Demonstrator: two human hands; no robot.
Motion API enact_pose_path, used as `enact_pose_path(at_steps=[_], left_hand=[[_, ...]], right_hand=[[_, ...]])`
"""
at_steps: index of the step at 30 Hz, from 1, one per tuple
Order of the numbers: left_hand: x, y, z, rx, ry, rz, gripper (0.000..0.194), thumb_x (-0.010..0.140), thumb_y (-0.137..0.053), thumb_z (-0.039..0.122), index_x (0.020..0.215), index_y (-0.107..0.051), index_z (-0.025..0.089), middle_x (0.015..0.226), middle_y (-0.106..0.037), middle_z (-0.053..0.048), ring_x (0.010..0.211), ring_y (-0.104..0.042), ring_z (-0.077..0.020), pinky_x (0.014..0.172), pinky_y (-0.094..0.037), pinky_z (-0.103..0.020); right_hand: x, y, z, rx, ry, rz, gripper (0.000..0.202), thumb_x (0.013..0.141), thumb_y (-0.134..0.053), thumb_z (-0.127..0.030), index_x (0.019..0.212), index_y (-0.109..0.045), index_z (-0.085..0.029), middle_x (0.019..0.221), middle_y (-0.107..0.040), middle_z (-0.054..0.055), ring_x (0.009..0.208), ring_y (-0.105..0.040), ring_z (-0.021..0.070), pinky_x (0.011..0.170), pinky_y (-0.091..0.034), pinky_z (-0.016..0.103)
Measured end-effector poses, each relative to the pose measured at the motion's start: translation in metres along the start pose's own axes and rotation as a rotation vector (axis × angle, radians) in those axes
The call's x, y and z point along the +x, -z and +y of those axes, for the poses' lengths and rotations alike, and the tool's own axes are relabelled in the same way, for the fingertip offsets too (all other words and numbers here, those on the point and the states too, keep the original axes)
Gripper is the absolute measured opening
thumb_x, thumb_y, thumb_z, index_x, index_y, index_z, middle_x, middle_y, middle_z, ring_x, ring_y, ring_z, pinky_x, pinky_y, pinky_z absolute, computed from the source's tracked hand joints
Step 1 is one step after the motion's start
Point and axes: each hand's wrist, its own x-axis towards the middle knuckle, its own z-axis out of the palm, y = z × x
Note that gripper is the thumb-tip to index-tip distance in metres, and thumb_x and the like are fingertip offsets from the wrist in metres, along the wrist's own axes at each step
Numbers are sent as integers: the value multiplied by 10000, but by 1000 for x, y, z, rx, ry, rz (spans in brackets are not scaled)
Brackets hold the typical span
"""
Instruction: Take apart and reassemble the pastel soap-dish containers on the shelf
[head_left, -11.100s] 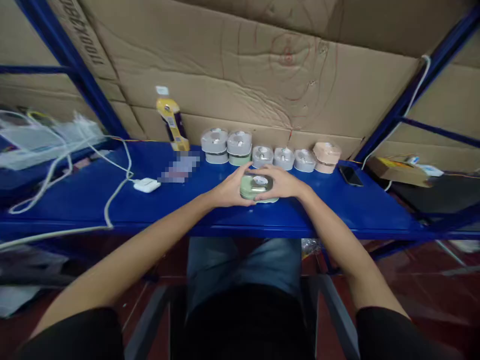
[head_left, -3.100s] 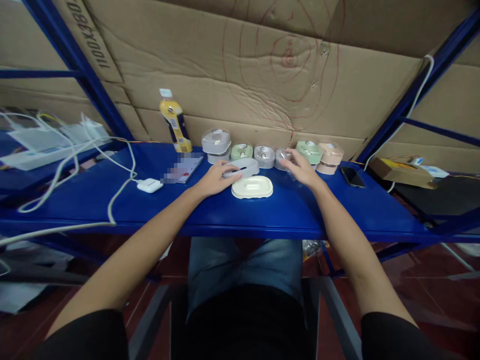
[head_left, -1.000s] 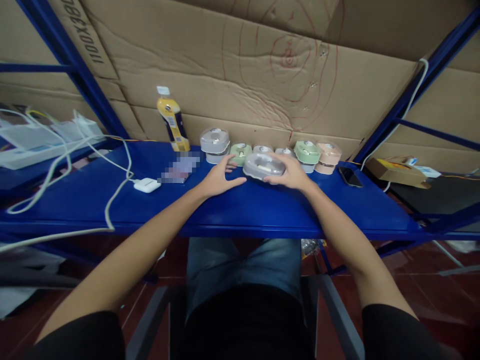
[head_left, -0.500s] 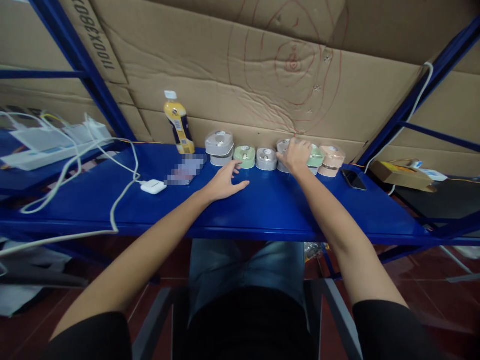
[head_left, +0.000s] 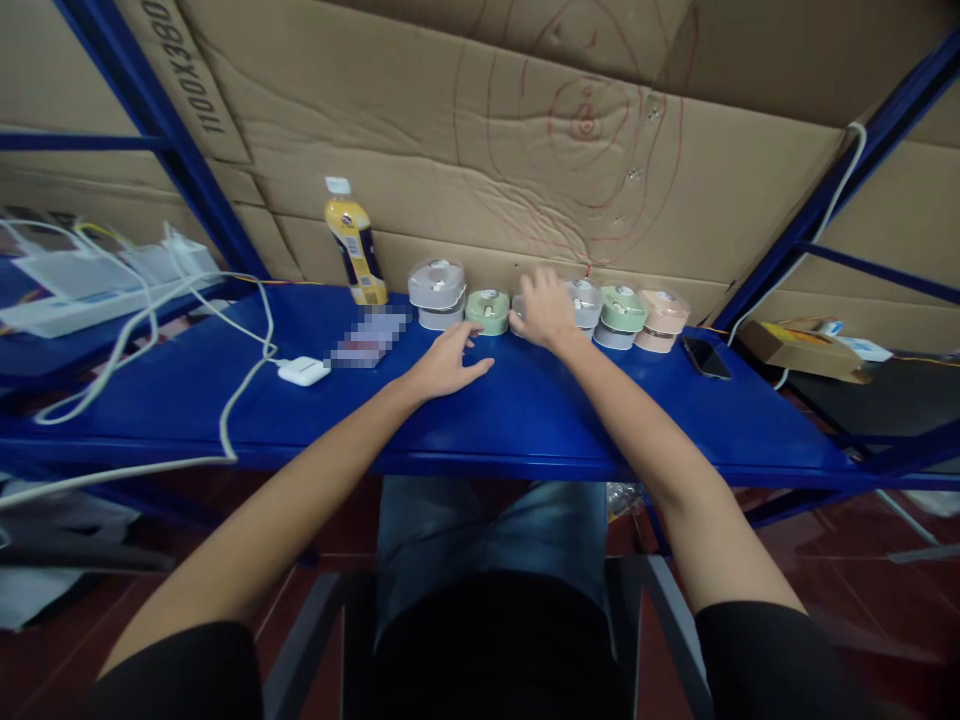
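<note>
seeing left hand (head_left: 450,362) spread, holding nothing; seeing right hand (head_left: 546,308) blurred, reaching over grey box (head_left: 517,302), not telling whether gripping. apparently already standing paired: grey stack (head_left: 436,287) beyond left hand; second grey stack (head_left: 586,298), green-grey stack (head_left: 621,310), peach stack (head_left: 661,308) rightward of right hand. seemingly remaining single: grey box, green box (head_left: 487,314) between hands.

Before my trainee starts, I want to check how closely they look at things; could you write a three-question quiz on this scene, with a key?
1. True or false: the phone lies to the right of the peach boxes.
2. What color is the upper box of the pair directly left of them: (a) green, (b) yellow, (c) red?
3. Which of the person's hands is nearer the bottle?

Key: 1. True. 2. (a) green. 3. The left hand.
</note>
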Motion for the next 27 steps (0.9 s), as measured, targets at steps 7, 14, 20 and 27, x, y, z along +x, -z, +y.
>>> enact_pose_path(at_steps=[7,14,20,27], left_hand=[[1,4,-7,45,43,128,400,895,-733,409,1235,-624,228,1250,-710,-118,1146,-731,-326,1065,-614,-533],[2,10,8,-46,-21,289,383,988,-667,491,1256,-608,224,1286,-721,-150,1200,-707,-346,1047,-607,-561],[1,11,8,-143,-70,214,533,1011,-611,610,1370,-556,220,1417,-677,-181,1332,-668,-368,1163,-554,-589],[2,9,-2,-268,-85,21,1145,741,-907,762,1609,-407,206,1676,-504,-278,1598,-481,-500,1307,-408,-681]], right_hand=[[6,-33,-54,25,111,-231,758,995,-709,-420,1603,-480,-30,1733,-460,338,1615,-428,484,1311,-356,652],[-46,-2,-54,155,180,-159,564,1017,-679,-529,1424,-613,-145,1474,-655,247,1406,-582,454,1224,-470,651],[-65,20,-60,279,-149,-72,685,972,-685,-688,1349,-601,-122,1440,-631,305,1340,-634,502,1097,-563,665],[-60,28,-52,440,-185,-332,802,866,-771,-621,1461,-562,-125,1443,-692,292,1321,-698,500,1078,-589,662]])
